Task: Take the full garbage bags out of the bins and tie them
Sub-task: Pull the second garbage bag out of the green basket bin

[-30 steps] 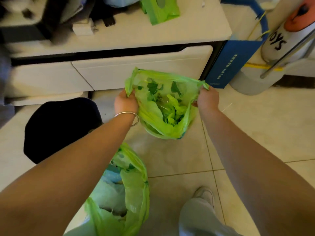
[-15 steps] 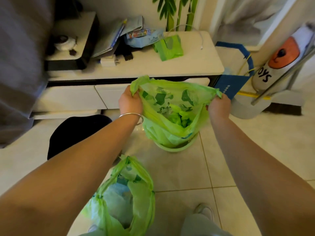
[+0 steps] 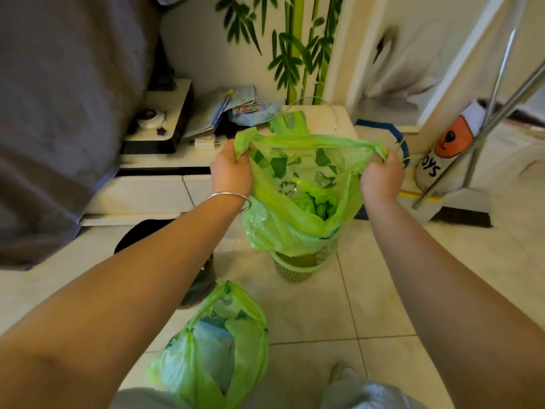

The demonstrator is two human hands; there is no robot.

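Note:
A green garbage bag (image 3: 283,228) hangs in the air above a small green mesh bin (image 3: 295,268) on the tiled floor; the bag's bottom still reaches the bin's rim. My left hand (image 3: 231,172) grips the bag's left handle and my right hand (image 3: 380,175) grips its right handle, pulling the mouth wide. Crumpled green and clear rubbish shows inside. A second green garbage bag (image 3: 218,346), its mouth loose, stands on the floor near my legs.
A black bin (image 3: 141,240) stands left of the green one, partly behind my left arm. A white low cabinet (image 3: 153,190) with papers and a folded green bag (image 3: 290,124) is behind. A blue paper bag (image 3: 383,128), metal rods (image 3: 472,143) and a toy container (image 3: 442,154) stand right.
Both hands have raised the bag upward, so the green bin beneath it has come into sight. The camera has tilted up, showing more of the wall and cabinet.

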